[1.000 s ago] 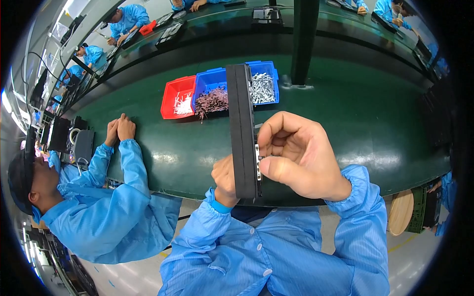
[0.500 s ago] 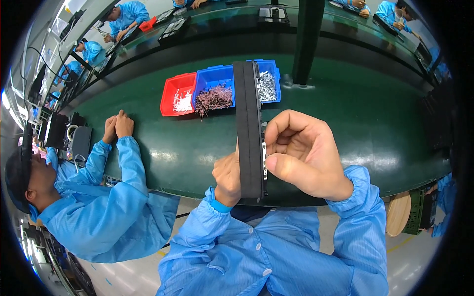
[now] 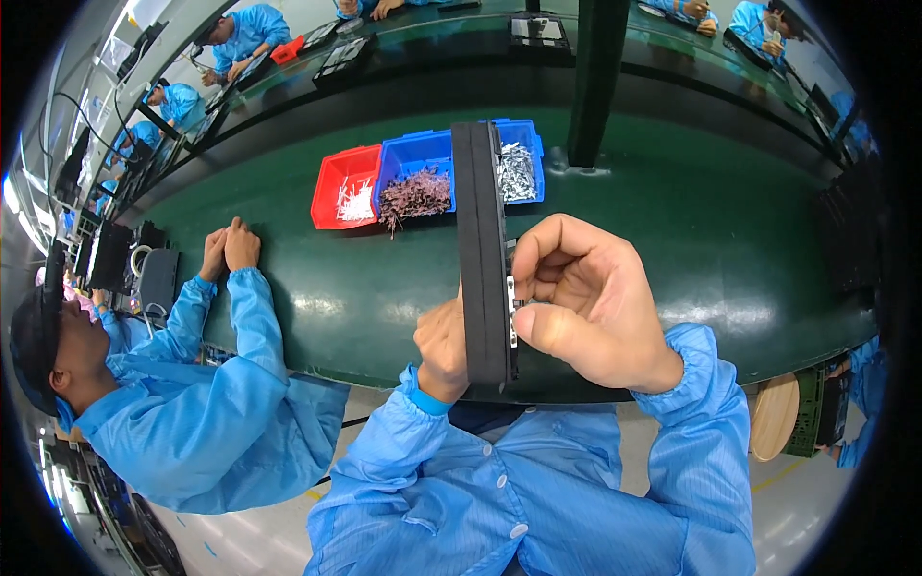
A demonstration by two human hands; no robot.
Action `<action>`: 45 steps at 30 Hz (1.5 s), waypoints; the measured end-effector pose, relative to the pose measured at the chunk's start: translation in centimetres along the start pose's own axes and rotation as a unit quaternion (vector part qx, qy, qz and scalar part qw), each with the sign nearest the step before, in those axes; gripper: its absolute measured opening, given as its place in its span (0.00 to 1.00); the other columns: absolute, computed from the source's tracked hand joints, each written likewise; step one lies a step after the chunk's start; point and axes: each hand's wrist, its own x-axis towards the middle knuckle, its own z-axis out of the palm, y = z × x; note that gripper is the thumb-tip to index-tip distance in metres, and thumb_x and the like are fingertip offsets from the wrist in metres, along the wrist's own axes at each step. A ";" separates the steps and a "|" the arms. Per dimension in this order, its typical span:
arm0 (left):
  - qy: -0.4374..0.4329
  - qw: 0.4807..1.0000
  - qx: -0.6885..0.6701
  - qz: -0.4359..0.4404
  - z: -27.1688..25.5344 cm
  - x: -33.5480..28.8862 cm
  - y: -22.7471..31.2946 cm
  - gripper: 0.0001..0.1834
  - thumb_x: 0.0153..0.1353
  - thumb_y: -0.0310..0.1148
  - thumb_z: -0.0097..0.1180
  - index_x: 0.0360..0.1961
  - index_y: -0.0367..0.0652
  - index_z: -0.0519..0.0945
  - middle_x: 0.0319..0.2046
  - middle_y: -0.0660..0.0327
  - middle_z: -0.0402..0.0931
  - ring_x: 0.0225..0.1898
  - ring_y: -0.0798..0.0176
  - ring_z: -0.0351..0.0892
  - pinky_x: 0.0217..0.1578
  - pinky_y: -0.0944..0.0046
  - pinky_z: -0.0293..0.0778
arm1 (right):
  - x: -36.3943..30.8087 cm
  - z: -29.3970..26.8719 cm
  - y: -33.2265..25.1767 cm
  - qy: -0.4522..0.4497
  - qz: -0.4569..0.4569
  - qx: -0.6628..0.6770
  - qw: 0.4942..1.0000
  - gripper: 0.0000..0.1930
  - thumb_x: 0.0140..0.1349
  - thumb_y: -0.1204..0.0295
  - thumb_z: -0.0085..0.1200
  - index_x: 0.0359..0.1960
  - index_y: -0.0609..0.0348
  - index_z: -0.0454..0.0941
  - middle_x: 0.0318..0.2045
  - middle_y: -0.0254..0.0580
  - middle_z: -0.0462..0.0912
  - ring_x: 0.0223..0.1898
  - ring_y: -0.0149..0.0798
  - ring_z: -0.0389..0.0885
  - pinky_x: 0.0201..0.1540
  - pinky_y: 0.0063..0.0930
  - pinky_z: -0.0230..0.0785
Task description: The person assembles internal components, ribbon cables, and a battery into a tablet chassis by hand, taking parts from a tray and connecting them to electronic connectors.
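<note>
A long black device casing [image 3: 480, 259] stands on edge in front of me, its narrow side facing up. My left hand [image 3: 444, 348] is closed round its left side, with the fingertips hidden behind it. On the casing's right side runs a silver-white strip [image 3: 512, 293] with dark spots. My right hand [image 3: 594, 302] is beside this strip, fingers curled and thumb tip close against it. Thumb and forefinger are drawn together in a pinch; what lies between them is too small and too covered to name.
Beyond the casing, a red bin [image 3: 331, 187] holds white sticks. A blue bin [image 3: 415, 144] holds pinkish-brown wire-like pieces, another blue bin [image 3: 539, 168] small silver parts. A green post [image 3: 597, 86] rises from the green table [image 3: 365, 278]. A co-worker's hands [image 3: 232, 248] rest at left.
The casing has shifted very slightly left in my hands. My right hand has moved slightly with it, its thumb a little lower against the strip.
</note>
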 end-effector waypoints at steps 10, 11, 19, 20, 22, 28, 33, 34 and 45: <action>0.092 0.959 0.108 0.247 -0.2 1.8 2.2 0.21 0.45 0.23 0.66 0.43 0.26 0.81 0.37 0.46 0.85 0.29 0.55 0.87 0.26 0.64 0.80 | 0.1 -0.2 -0.2 0.002 0.004 0.000 1.000 0.12 0.55 0.81 0.56 0.41 0.67 0.71 0.38 0.40 0.76 0.40 0.27 0.78 0.46 0.21 0.73; 0.089 0.957 0.117 0.248 -0.2 1.8 2.3 0.21 0.45 0.23 0.67 0.43 0.26 0.81 0.37 0.47 0.85 0.29 0.56 0.87 0.26 0.64 0.80 | 0.1 -0.2 -0.2 0.000 0.006 0.005 1.000 0.13 0.54 0.80 0.57 0.41 0.66 0.70 0.38 0.40 0.75 0.40 0.27 0.78 0.46 0.21 0.73; 0.101 0.961 0.091 0.242 0.2 2.6 2.7 0.22 0.47 0.24 0.67 0.45 0.26 0.80 0.35 0.49 0.85 0.28 0.56 0.87 0.25 0.65 0.80 | 0.2 0.0 -0.1 -0.014 -0.025 -0.001 1.000 0.18 0.49 0.77 0.59 0.42 0.64 0.68 0.37 0.38 0.73 0.38 0.27 0.75 0.48 0.23 0.71; 0.119 0.951 0.082 0.273 0.2 2.8 2.3 0.21 0.47 0.24 0.67 0.44 0.26 0.80 0.36 0.48 0.85 0.28 0.56 0.87 0.25 0.64 0.80 | 0.3 -0.1 -0.1 -0.008 -0.021 -0.002 1.000 0.18 0.49 0.77 0.59 0.42 0.64 0.68 0.37 0.39 0.73 0.38 0.27 0.75 0.47 0.23 0.71; 0.107 0.959 0.092 0.245 0.2 2.0 1.5 0.21 0.46 0.24 0.66 0.44 0.26 0.81 0.37 0.47 0.85 0.28 0.56 0.87 0.25 0.64 0.80 | 0.3 -0.1 -0.1 -0.002 -0.017 -0.002 1.000 0.17 0.49 0.78 0.58 0.41 0.64 0.68 0.37 0.39 0.73 0.38 0.26 0.75 0.46 0.22 0.71; 0.037 0.999 0.012 0.007 0.2 0.0 0.8 0.23 0.68 0.44 0.51 0.55 0.36 0.74 0.45 0.53 0.79 0.42 0.58 0.82 0.40 0.55 0.82 | 0.3 0.2 -0.6 0.010 0.013 0.011 1.000 0.14 0.51 0.80 0.56 0.41 0.65 0.69 0.36 0.39 0.74 0.36 0.25 0.76 0.42 0.20 0.71; 0.100 0.965 0.117 0.213 0.4 1.6 1.7 0.19 0.45 0.24 0.66 0.41 0.27 0.82 0.42 0.40 0.83 0.27 0.56 0.87 0.23 0.66 0.79 | 0.3 -0.4 -0.2 -0.006 0.005 0.049 0.999 0.14 0.54 0.83 0.59 0.42 0.65 0.71 0.36 0.36 0.78 0.38 0.25 0.77 0.45 0.22 0.72; 0.105 0.963 0.121 0.217 0.4 1.6 1.8 0.19 0.45 0.24 0.66 0.40 0.27 0.82 0.41 0.42 0.84 0.28 0.56 0.87 0.24 0.65 0.79 | 0.3 -0.5 -0.2 -0.005 0.005 0.050 0.999 0.14 0.54 0.83 0.59 0.42 0.65 0.71 0.36 0.36 0.78 0.38 0.25 0.77 0.45 0.22 0.72; 0.081 0.960 0.096 0.250 0.5 2.4 0.7 0.17 0.43 0.24 0.69 0.37 0.33 0.83 0.31 0.53 0.84 0.25 0.57 0.84 0.22 0.64 0.77 | 0.2 -0.3 0.1 -0.011 -0.017 0.024 0.999 0.20 0.49 0.81 0.62 0.44 0.65 0.70 0.36 0.36 0.75 0.39 0.25 0.74 0.44 0.22 0.71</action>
